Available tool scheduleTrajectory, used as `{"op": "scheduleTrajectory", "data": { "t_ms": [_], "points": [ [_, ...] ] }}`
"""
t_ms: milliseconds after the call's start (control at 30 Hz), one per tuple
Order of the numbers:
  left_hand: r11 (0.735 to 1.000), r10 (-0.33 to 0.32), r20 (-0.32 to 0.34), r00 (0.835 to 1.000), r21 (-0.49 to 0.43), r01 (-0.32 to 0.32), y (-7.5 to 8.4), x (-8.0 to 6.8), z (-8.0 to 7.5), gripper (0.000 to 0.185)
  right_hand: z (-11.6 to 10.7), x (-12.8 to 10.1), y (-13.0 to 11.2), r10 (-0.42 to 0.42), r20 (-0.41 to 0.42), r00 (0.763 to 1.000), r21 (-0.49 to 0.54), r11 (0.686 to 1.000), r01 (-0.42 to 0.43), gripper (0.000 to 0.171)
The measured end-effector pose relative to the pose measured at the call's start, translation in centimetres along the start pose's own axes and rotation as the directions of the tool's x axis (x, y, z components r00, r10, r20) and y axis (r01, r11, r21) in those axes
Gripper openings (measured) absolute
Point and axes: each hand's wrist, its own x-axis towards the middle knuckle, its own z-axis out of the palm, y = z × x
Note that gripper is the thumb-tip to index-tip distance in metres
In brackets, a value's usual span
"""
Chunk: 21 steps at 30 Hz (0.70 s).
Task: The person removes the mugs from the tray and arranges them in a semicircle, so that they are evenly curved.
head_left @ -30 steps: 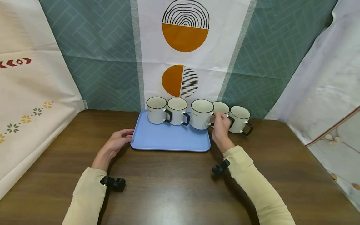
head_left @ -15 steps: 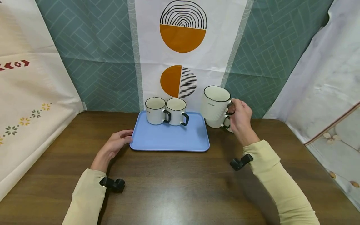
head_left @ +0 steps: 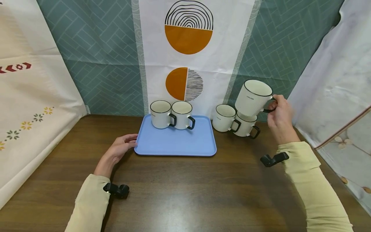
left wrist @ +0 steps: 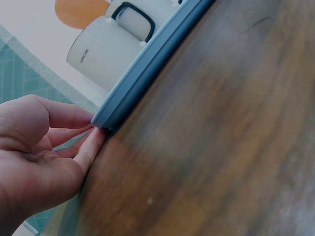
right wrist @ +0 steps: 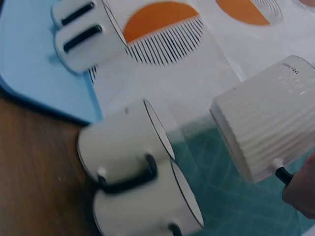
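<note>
My right hand (head_left: pixel 281 117) holds a white ribbed mug (head_left: pixel 252 100) by its black handle, raised at the right. In the head view this mug overlaps the rear of a white mug (head_left: pixel 245 126) on the table; the right wrist view shows a gap between them. Another mug (head_left: pixel 223 119) stands just left of that one, close to the tray. My left hand (head_left: pixel 118 149) pinches the left edge of the blue tray (head_left: pixel 174 141); in the left wrist view its fingertips (left wrist: pixel 88 118) meet at the rim. Two more mugs, a left one (head_left: pixel 160 116) and a right one (head_left: pixel 181 117), stand on the tray's back half.
The brown wooden table (head_left: pixel 179 193) extends in front of the tray. A green and white patterned cloth (head_left: pixel 116 64) hangs directly behind the mugs. Pale cloths hang along the left (head_left: pixel 34 129) and right (head_left: pixel 333 112) sides.
My right hand has lifted the ribbed mug from over the tray's right end and carried it rightward past the two table mugs. My left hand stays at the tray's edge.
</note>
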Motion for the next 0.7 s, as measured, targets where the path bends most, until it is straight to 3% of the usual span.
{"op": "scheduleTrajectory", "data": {
  "t_ms": [267,700],
  "points": [
    [1.0,-0.009,-0.003,1.0,-0.007,0.009,-0.1,0.2,0.0,0.055,-2.7,2.2,-2.7,0.022,-0.068,0.997,0.114,0.993,-0.014,0.037],
    [1.0,0.001,-0.005,1.0,-0.012,-0.001,-0.3,0.3,-0.1,0.054,-7.8,4.2,-4.7,0.041,-0.269,0.962,0.069,0.997,-0.023,0.033]
  ]
}}
